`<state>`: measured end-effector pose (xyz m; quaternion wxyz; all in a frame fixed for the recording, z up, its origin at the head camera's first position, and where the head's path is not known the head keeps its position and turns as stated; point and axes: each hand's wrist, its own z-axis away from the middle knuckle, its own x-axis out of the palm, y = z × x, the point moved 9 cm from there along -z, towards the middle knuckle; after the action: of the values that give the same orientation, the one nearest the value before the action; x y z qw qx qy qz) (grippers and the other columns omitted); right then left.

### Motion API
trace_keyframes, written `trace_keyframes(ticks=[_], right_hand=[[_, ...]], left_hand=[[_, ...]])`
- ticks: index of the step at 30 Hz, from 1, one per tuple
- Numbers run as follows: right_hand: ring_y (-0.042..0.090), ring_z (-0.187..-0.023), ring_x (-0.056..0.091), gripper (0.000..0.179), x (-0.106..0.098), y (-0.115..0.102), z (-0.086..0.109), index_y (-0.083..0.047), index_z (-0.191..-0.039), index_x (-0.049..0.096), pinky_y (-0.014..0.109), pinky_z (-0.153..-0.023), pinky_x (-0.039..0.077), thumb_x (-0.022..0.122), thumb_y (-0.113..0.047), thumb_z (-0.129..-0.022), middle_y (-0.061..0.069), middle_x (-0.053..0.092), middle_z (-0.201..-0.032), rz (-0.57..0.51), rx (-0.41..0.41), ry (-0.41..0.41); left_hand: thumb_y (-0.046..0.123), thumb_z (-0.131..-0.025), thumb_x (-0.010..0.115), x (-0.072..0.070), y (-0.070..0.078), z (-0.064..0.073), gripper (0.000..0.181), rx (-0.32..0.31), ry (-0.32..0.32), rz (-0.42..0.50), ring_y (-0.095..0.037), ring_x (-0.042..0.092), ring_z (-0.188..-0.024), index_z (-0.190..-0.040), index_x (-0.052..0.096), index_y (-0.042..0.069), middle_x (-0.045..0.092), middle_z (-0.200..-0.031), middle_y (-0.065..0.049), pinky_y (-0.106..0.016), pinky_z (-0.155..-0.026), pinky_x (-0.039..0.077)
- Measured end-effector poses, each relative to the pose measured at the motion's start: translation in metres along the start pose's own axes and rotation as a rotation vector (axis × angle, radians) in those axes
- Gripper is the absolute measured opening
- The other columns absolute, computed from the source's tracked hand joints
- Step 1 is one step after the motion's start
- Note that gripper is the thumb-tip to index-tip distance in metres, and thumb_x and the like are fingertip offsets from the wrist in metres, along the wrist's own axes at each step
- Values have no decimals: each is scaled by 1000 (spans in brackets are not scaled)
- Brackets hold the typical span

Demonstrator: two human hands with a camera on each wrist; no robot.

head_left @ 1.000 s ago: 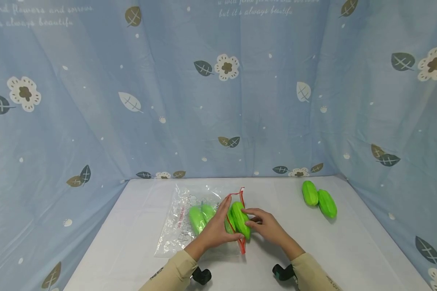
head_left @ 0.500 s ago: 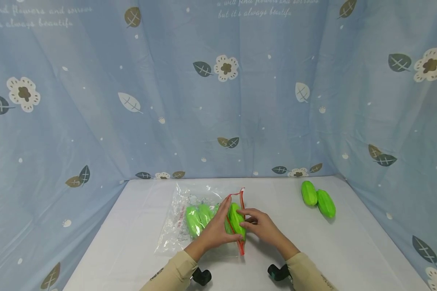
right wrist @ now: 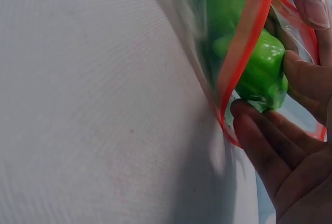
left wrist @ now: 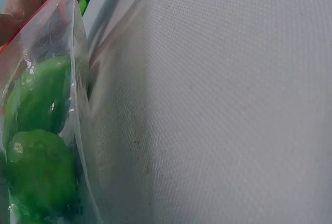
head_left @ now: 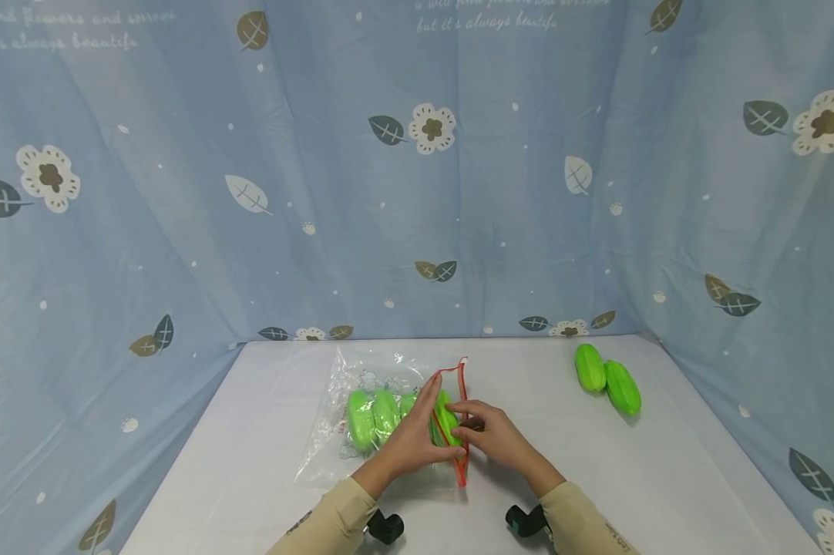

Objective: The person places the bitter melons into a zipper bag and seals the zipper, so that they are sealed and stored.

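A clear zip bag with a red zip edge lies on the white table. Three green ridged fruits lie inside it, the leftmost seen close in the left wrist view. Another green fruit sits in the bag's mouth. My left hand pinches the mouth's upper lip and holds it up. My right hand grips the outer end of that fruit with its fingertips, right at the red edge.
Two more green fruits lie side by side at the table's far right. A blue flowered cloth hangs behind and along both sides. Bare table surface lies between the bag and those fruits.
My right hand has moved left and pushed the green fruit deeper into the bag's mouth. The fruits inside have slid left. My left hand has kept its hold.
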<state>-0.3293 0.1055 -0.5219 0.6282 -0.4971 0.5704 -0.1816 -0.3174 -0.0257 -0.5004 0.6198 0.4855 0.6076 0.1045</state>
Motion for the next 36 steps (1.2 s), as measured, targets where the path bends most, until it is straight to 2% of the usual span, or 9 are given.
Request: trace_keyframes(ticks=[4, 9, 14, 20, 24, 31, 36], right_hand=[[19, -102, 69, 43, 0, 1, 1, -18, -135, 67, 36, -87, 59, 75, -26, -94, 6, 67, -128, 30, 17, 0], [11, -93, 66, 45, 2, 2, 0, -19, -136, 67, 27, -81, 57, 76, -28, -93, 0, 70, -117, 53, 33, -11], [12, -90, 64, 44, 3, 3, 0, -17, -135, 67, 27, -78, 56, 76, -27, -93, -2, 70, -107, 66, 38, -20], [17, -96, 68, 44, 4, 4, 0, -16, -135, 67, 32, -83, 58, 74, -28, -94, 1, 71, -111, 69, 36, -24], [14, -95, 66, 44, 4, 5, 1, -17, -135, 67, 30, -83, 57, 75, -30, -94, -1, 71, -110, 70, 36, -20], [16, -102, 68, 44, 2, 7, 3, -17, -136, 66, 31, -88, 57, 73, -32, -95, 0, 71, -120, 50, 32, -8], [18, -103, 69, 44, -1, 10, 6, -17, -136, 66, 30, -86, 57, 72, -34, -96, 2, 69, -125, 38, 42, -2]], left_hand=[[46, -78, 88, 0, 0, 0, 123, -4, -4, -9, -35, 28, -150, -165, 7, 14, 7, -171, -7, -58, -112, 39], [44, -79, 88, -1, -1, 0, 123, -4, -3, -15, -33, 25, -151, -165, 6, 14, 6, -171, -3, -56, -114, 37], [40, -79, 89, -1, -1, 0, 123, 7, -1, -12, -32, 24, -152, -165, 7, 12, 7, -171, -5, -56, -114, 36], [41, -79, 88, -1, -2, 0, 123, -5, -11, -12, -33, 25, -151, -166, 5, 16, 6, -171, -4, -57, -113, 37], [41, -79, 88, 0, -3, 0, 123, -8, -15, -10, -36, 27, -150, -166, 3, 18, 6, -171, -6, -59, -111, 38], [41, -78, 89, -1, -4, 1, 124, -18, -15, -8, -34, 26, -151, -166, 3, 19, 6, -171, -4, -58, -113, 37], [42, -78, 88, 0, -5, 2, 125, -28, -21, -9, -35, 26, -151, -166, 3, 19, 5, -171, -3, -58, -113, 37]])
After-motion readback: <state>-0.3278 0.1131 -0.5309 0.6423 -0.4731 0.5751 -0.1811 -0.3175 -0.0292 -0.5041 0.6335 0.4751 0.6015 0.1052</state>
